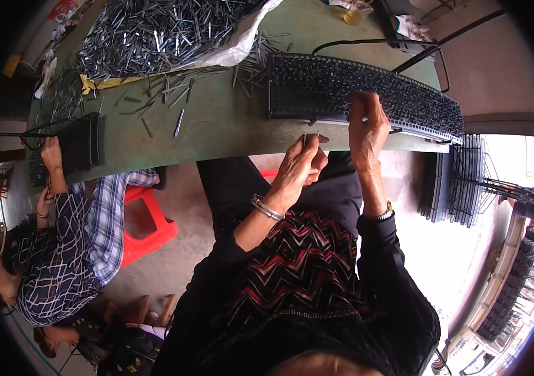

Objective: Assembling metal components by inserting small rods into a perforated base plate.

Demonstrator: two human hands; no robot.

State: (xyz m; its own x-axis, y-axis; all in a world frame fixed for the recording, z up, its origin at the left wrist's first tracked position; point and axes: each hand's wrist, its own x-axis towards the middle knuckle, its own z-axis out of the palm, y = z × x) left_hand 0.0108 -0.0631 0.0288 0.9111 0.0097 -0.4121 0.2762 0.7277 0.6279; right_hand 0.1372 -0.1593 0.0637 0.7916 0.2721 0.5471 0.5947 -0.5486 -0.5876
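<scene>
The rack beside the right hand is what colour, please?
The rack is black, clearest in head view.

Red stool on grey flr, brt light at R.

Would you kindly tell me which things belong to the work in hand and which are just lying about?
In use, it seems: black perforated rack; thin metal pieces, heaped and in the left hand.
Apparently idle: yellowish cup; whitish cloth.

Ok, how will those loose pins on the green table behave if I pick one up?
Probably stiff: the loose pins look straight, with no visible sag. Likely light, being so thin. Their shiny surfaces suggest they could slip easily.
</scene>
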